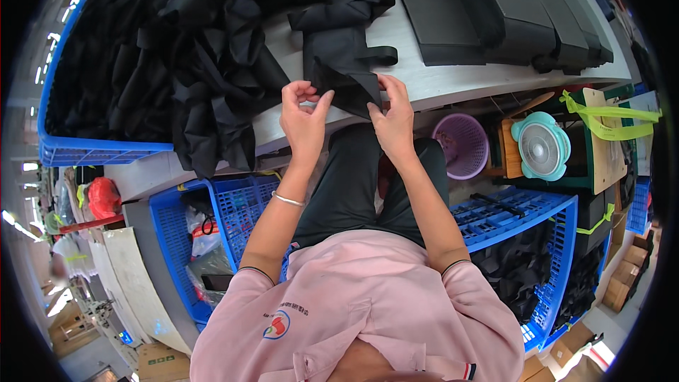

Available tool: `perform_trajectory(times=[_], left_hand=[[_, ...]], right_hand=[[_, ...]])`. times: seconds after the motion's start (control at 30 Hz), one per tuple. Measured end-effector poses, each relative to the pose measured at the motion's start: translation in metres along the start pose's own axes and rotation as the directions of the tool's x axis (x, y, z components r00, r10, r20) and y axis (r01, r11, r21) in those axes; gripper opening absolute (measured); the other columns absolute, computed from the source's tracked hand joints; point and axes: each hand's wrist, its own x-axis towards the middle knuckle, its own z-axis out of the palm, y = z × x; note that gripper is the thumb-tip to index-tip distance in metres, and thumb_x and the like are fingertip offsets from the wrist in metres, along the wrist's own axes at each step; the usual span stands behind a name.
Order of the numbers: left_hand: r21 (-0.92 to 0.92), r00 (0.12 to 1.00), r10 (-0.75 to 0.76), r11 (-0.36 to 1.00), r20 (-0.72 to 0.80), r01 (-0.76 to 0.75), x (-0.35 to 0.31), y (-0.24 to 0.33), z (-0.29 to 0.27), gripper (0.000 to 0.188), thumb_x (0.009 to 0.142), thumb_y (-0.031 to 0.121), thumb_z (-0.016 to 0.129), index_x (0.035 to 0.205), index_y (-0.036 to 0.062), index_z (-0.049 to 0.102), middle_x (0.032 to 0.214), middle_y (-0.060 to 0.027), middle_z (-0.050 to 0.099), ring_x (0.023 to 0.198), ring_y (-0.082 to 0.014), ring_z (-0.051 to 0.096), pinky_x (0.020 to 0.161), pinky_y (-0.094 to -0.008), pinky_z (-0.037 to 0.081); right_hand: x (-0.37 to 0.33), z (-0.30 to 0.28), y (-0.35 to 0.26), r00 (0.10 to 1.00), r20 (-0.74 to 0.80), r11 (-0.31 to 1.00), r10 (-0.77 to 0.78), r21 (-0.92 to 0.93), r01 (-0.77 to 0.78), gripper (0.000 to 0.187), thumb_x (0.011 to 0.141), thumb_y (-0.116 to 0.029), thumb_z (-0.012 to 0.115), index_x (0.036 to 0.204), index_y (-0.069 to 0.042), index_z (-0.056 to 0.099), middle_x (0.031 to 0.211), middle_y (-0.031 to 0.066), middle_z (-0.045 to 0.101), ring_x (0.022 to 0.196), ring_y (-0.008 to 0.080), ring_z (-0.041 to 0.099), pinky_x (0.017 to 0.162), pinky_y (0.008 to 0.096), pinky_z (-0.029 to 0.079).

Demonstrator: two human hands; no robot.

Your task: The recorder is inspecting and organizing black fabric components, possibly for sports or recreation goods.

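Note:
A black fabric bag (336, 53) with a short loop handle lies on the table in front of me, its near edge folded up into a point. My right hand (393, 119) pinches the right corner of that folded edge between thumb and fingers. At the left side of the bag is my left hand (304, 117), its fingers curled and its thumb standing apart from them. The left thumb tip is close to the cloth; whether it touches is hard to see. Left of the hands, a heap of black fabric pieces (212, 49) spills toward the table's edge.
A blue crate (106, 150) holds the heap at the left. Flat black stacked pieces (488, 14) lie on the white table (453, 85) at the back right. Below are a purple basket (461, 145), a teal fan (541, 146) and blue crates (527, 205) beside my legs.

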Motion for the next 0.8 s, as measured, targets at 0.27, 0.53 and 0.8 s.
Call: perform_trajectory(times=[0.27,0.53,0.8], left_hand=[[-0.174,0.994,0.021,0.984,-0.103,-0.038,-0.001,-0.005,0.019,0.046,0.078,0.009,0.083,0.112,0.0009,0.052,0.092,-0.0066,0.061,0.079,-0.0131,0.061,0.067,-0.0250,0.050],[-0.256,0.993,-0.027,0.967,-0.119,-0.005,0.004,-0.006,0.025,0.044,0.083,0.000,0.076,0.118,0.0008,0.049,0.099,-0.0083,0.060,0.078,-0.0098,0.061,0.066,-0.0228,0.049],[-0.124,0.993,-0.069,0.989,0.098,0.080,0.019,0.028,-0.045,0.053,0.068,-0.017,0.052,0.117,0.0020,0.057,0.105,-0.0048,0.058,0.071,-0.0041,0.051,0.062,-0.0184,0.043]], right_hand=[[0.003,0.003,0.014,0.997,0.060,0.998,0.058,0.008,-0.059,0.043,0.078,0.009,0.063,0.121,0.004,0.058,0.115,0.0170,0.061,0.107,0.0320,0.064,0.088,0.0345,0.050],[0.000,0.008,0.018,0.998,0.048,0.999,-0.042,-0.016,0.043,0.037,0.082,0.003,0.064,0.119,0.002,0.060,0.103,0.0153,0.068,0.097,0.0214,0.066,0.089,0.0309,0.049],[0.026,-0.026,0.032,0.994,-0.031,0.989,0.100,0.111,-0.096,0.041,0.078,0.012,0.065,0.117,0.000,0.063,0.106,0.0080,0.067,0.097,0.0135,0.064,0.086,0.0270,0.049]])
